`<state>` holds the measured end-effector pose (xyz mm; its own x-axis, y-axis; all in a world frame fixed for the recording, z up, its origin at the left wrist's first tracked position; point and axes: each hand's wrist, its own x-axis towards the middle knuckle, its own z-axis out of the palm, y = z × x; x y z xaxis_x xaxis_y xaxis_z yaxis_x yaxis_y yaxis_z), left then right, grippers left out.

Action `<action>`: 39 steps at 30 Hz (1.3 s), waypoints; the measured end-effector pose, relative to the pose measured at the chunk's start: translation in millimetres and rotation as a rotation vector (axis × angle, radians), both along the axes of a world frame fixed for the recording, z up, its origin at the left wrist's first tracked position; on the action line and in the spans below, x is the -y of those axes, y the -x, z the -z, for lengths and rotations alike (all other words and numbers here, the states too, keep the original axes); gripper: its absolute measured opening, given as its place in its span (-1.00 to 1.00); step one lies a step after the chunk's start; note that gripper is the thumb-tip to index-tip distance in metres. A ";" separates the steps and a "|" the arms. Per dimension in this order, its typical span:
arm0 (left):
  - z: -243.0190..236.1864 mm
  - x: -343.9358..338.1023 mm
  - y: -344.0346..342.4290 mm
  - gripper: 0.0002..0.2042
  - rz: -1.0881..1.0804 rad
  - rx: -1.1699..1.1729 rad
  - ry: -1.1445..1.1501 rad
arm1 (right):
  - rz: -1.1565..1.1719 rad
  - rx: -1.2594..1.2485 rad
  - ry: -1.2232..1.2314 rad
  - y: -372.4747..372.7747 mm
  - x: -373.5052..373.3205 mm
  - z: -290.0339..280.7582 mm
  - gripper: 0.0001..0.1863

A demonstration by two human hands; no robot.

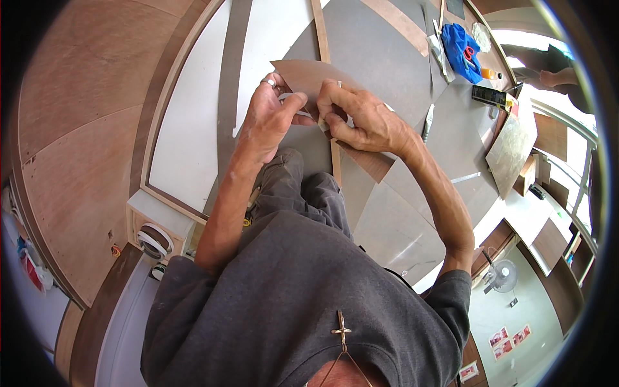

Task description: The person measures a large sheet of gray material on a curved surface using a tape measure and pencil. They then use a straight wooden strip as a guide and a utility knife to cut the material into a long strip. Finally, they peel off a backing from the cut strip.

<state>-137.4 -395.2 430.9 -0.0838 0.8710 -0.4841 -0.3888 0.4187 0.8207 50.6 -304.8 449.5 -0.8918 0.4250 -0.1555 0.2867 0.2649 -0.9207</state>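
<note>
A thin, wood-brown laminate strip [316, 75] is held up in front of me, bending in a shallow curve from upper left to lower right. My left hand [267, 119] is closed at its left part, thumb and fingers bent around the edge; a ring shows on one finger. Thumb against curled fingers, my right hand [364, 119] grips the near edge close to the left fingertips. A small pale piece shows between the two hands, too small to name. Part of the strip is hidden behind my right hand and comes out below it.
Below is a large grey surface with a wooden batten [336, 164] and a utility knife [428, 122]. At the far right lie a blue bag [461, 55] with red-handled scissors, an orange bottle [490, 74] and a black can [488, 96]. Another person's arm [548, 79] shows there. White tape rolls [155, 242] lie left.
</note>
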 end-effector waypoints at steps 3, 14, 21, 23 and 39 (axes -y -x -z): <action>4.2 1.2 0.6 -0.65 -0.071 -0.055 -0.029 | 0.042 -0.083 0.006 -2.6 -1.4 8.2 -0.84; 0.2 12.3 -9.0 -0.54 -0.086 -0.006 0.108 | 0.095 -0.150 -0.026 3.7 -0.9 8.7 -0.92; 11.2 34.4 -23.0 -0.60 -0.077 0.128 0.144 | 0.076 -0.212 -0.023 5.2 26.3 27.9 -0.94; 10.8 37.3 -20.3 -0.62 -0.047 0.114 0.153 | 0.081 -0.201 -0.012 2.4 31.0 27.6 -0.94; -6.8 64.7 -28.1 -0.65 -0.130 0.119 0.188 | 0.557 -0.213 0.343 -30.2 50.3 40.0 -0.90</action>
<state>-109.3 -459.9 437.8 -0.1216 0.7506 -0.6495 -0.5388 0.4996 0.6783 80.8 -355.2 409.4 -0.5809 0.7868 -0.2087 0.0996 -0.1858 -0.9775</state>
